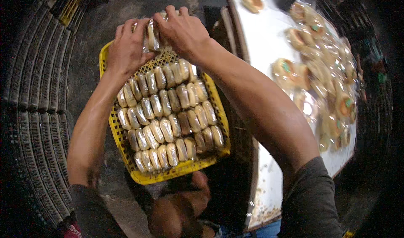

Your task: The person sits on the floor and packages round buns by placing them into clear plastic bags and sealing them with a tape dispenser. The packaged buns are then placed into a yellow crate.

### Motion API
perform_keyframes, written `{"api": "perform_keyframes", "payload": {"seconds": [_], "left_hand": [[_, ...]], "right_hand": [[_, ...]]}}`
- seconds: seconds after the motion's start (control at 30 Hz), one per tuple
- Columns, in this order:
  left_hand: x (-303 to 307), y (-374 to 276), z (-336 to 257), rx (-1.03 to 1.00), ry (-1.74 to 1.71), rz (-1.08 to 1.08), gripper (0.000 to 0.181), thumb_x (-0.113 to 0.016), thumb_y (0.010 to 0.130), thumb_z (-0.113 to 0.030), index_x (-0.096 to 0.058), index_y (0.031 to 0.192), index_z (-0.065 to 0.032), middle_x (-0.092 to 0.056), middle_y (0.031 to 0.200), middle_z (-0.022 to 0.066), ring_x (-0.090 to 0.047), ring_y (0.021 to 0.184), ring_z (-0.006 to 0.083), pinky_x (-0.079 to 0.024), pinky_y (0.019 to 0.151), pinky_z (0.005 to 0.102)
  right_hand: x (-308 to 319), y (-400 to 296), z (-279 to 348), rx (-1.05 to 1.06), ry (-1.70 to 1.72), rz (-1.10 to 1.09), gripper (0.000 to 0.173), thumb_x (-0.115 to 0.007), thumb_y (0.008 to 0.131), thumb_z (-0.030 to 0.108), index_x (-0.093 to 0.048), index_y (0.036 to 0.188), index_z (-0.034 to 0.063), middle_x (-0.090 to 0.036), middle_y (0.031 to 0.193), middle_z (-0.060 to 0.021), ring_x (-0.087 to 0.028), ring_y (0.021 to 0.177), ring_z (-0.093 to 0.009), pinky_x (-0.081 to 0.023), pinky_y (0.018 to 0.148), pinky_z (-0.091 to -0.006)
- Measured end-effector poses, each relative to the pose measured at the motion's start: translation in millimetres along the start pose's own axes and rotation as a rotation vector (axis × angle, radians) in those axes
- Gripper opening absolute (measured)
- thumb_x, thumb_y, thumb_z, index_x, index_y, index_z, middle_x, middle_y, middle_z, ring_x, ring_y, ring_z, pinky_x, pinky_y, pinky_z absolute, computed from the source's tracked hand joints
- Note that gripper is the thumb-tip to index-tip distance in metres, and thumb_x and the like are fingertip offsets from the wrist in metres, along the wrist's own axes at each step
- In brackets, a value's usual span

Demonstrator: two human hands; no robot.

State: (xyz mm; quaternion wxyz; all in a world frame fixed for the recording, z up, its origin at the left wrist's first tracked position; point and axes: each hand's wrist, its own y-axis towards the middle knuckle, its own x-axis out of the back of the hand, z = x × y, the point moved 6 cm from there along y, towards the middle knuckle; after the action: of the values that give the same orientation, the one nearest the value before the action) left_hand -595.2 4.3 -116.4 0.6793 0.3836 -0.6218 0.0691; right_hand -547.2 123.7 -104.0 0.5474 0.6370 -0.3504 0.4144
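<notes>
A yellow plastic basket [183, 171] holds several rows of plastic-wrapped round buns [165, 130], standing on edge and packed side by side. At the basket's far end, my left hand [129, 48] curls over wrapped buns from the left. My right hand [184, 31] grips the same group from the right, its fingers bent over the far side. One upright wrapped bun [153, 37] shows between the two hands; the others in the group are mostly hidden by my fingers. Just nearer than the hands, a strip of the basket's latticed floor [164, 56] is visible.
To the right stands a white-topped table [265, 35] with a heap of loose wrapped buns [325, 67], some bearing green marks. A single bun [252, 2] lies near its far end. Stacked dark plastic crates [41, 111] line the left side. A bare knee [167, 216] is below the basket.
</notes>
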Motion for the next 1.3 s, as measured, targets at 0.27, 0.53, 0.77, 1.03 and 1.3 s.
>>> {"api": "perform_keyframes", "payload": {"seconds": [0.27,0.53,0.77,1.03,1.3], "left_hand": [[-231.7,-35.3,92.8,0.645,-0.640,0.208,0.114,-0.062,0.070,-0.069,-0.015,0.150,-0.0026,-0.019,0.153,0.0248,-0.023,0.142,0.0372,-0.023,0.115,0.0466],[-221.8,-32.1,81.8,0.740,-0.984,0.255,0.094,-0.031,0.085,-0.080,-0.054,0.129,0.0005,-0.055,0.129,0.0187,-0.050,0.120,0.0271,-0.033,0.104,0.0375],[-110.6,37.4,-9.3,0.346,-0.619,0.402,0.084,-0.041,0.088,-0.070,-0.054,0.125,0.0044,-0.061,0.119,0.0253,-0.057,0.115,0.0359,-0.041,0.100,0.0419],[42.5,-21.1,-300.9,-0.084,-0.854,0.716,0.092,-0.045,0.084,-0.074,-0.035,0.144,-0.0042,-0.056,0.128,0.0237,-0.056,0.117,0.0346,-0.045,0.096,0.0454],[141.6,-77.0,-443.4,-0.016,-2.089,0.925,0.083,-0.067,0.079,-0.057,-0.035,0.141,-0.0115,-0.055,0.128,0.0179,-0.059,0.108,0.0302,-0.054,0.086,0.0463]], "right_hand": [[-134.0,-0.9,-33.1,-0.036,-0.074,0.004,0.087,-0.078,0.070,0.020,-0.032,0.144,0.0187,-0.038,0.143,-0.0168,-0.040,0.128,-0.040,-0.034,0.106,-0.0522],[102.5,-158.7,-50.6,-0.314,-0.139,-0.024,0.075,-0.072,0.078,0.038,-0.040,0.142,0.0155,-0.031,0.149,-0.0177,-0.032,0.134,-0.043,-0.030,0.108,-0.0535],[144.9,-400.8,23.3,-0.845,0.162,0.143,0.074,-0.078,0.073,0.032,-0.044,0.134,0.0086,-0.033,0.144,-0.0277,-0.033,0.132,-0.048,-0.035,0.105,-0.0505],[302.2,-441.0,-0.9,-1.093,1.111,-0.741,0.071,-0.057,0.093,0.038,-0.027,0.144,-0.0008,-0.036,0.143,-0.0187,-0.040,0.128,-0.028,-0.032,0.108,-0.0411],[365.7,-496.4,11.2,-0.942,1.311,-0.606,0.074,-0.049,0.097,0.040,-0.008,0.149,0.0060,-0.024,0.149,-0.0237,-0.035,0.133,-0.033,-0.037,0.106,-0.0455]]}}
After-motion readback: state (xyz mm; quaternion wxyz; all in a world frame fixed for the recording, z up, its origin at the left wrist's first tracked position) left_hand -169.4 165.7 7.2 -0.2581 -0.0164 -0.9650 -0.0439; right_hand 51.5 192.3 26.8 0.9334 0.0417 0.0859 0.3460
